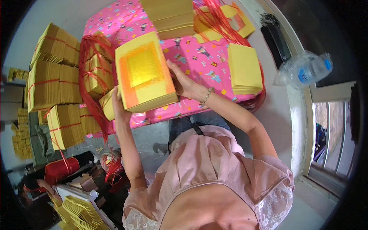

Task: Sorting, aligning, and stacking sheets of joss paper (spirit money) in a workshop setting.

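Supporting a thick yellow paper stack (145,71) over the near part of the pink-covered counter (214,73), both hands are closed around its sides: the left hand (121,106) grips the near left corner, and the right hand (185,83) clasps the right side with its thumb along the edge. Whether the stack's underside touches the counter cannot be told.

To handle it well, I would press evenly from both palms, so that the loose-looking sheets do not fan out, and keep the orange-and-gold patch on top clear of fingers. Squaring the edges by tapping them lightly on the counter should help.

Red strings (89,101) hang at the counter's left end and could snag the left wrist. A taller stack (168,17) stands at the counter's far side; a lower pile (244,69) lies toward its right end.
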### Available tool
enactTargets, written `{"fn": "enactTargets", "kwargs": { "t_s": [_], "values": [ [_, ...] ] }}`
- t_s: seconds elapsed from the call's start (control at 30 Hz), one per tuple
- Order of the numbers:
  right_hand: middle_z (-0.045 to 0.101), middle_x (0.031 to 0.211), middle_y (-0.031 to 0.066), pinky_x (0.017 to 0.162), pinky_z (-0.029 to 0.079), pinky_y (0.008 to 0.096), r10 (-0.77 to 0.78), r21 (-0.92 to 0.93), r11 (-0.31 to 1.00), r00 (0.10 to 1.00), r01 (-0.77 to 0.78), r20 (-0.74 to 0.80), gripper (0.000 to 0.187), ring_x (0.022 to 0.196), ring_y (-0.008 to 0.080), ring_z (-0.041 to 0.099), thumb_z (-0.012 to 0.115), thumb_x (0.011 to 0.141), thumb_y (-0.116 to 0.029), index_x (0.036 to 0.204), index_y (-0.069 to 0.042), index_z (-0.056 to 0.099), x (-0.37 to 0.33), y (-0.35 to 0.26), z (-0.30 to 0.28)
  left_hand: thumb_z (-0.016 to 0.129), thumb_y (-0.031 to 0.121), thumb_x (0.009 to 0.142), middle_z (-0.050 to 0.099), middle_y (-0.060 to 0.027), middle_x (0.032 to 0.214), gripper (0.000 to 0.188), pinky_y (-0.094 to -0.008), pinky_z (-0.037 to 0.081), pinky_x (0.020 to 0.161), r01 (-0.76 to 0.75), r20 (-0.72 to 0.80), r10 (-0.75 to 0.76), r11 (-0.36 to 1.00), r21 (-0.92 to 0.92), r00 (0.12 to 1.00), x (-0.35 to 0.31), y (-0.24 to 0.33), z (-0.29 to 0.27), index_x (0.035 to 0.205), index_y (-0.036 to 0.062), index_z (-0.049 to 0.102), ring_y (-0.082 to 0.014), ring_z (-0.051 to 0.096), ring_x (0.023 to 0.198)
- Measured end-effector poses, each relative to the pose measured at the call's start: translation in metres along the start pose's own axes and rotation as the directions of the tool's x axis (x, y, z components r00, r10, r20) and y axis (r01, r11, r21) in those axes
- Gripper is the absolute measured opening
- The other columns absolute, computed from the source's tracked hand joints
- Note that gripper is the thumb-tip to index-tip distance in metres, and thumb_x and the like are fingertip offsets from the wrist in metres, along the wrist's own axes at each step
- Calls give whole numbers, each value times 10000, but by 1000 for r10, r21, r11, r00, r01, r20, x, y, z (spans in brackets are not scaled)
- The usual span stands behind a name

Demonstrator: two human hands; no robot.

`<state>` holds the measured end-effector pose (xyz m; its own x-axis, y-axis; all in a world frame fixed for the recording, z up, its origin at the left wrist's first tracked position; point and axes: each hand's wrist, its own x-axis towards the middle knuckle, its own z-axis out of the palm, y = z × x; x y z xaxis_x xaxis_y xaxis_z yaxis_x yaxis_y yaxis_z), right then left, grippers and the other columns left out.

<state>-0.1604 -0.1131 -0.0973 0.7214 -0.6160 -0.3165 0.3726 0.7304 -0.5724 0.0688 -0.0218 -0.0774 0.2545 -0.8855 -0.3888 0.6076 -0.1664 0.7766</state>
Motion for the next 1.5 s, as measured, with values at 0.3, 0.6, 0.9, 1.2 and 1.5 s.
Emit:
{"fn": "enactTargets", "kwargs": {
  "t_s": [0.3, 0.6, 0.9, 1.2, 1.5],
  "values": [
    [639, 1098, 24, 868, 480, 250, -567, -778, 501, 823, 380, 37, 266, 986, 96, 599, 580, 965, -150, 1201, -31, 609, -159, -66, -28, 428, 450, 973, 488, -154, 1380, 616, -406, 355, 1078, -361, -11, 369, 914, 183, 929, -21, 10, -6, 1413, 20, 399, -250, 445, 1301],
    [647, 1068, 57, 834, 493, 272, -840, -956, 265, 516, 125, -165, 285, 992, 142, 619, 631, 909, -113, 1178, -22, 605, -268, -113, -90, 441, 130, 962, 596, -179, 1204, 331, -378, 496, 928, -887, 436, 798, 253, 385, 417, -85, -47, 132, 1242, -21, 532, -251, 603, 1087],
    [521, 1341, 137, 1051, 376, 409, -774, -938, -306, 616, -163, 145, 538, 1254, 314, 474, 716, 814, -230, 1293, -80, 525, -278, -92, -102, 465, 303, 1006, 455, -152, 1399, 544, -360, 373, 1057, -112, 407, -46, 928, 355, 912, -18, -182, 210, 1443, 2, 346, -229, 469, 1275],
    [548, 1332, 79, 1041, 380, 414, -739, -853, -448, 648, -268, 185, 463, 1254, 294, 479, 677, 846, -250, 1265, -100, 551, -273, -89, -124, 335, 397, 1034, 412, -152, 1465, 615, -370, 312, 1098, 174, 499, -292, 947, 268, 816, 0, -201, 244, 1489, -8, 250, -230, 410, 1333],
    [615, 1221, 117, 933, 455, 407, -832, -893, -362, 525, -267, 180, 340, 1124, 313, 569, 596, 896, -123, 1227, -54, 561, -265, -71, -139, 286, 542, 1014, 415, -141, 1446, 719, -380, 322, 1061, 100, 422, -250, 933, 346, 871, 1, -209, 245, 1487, 1, 271, -232, 437, 1252]
  ]
}}
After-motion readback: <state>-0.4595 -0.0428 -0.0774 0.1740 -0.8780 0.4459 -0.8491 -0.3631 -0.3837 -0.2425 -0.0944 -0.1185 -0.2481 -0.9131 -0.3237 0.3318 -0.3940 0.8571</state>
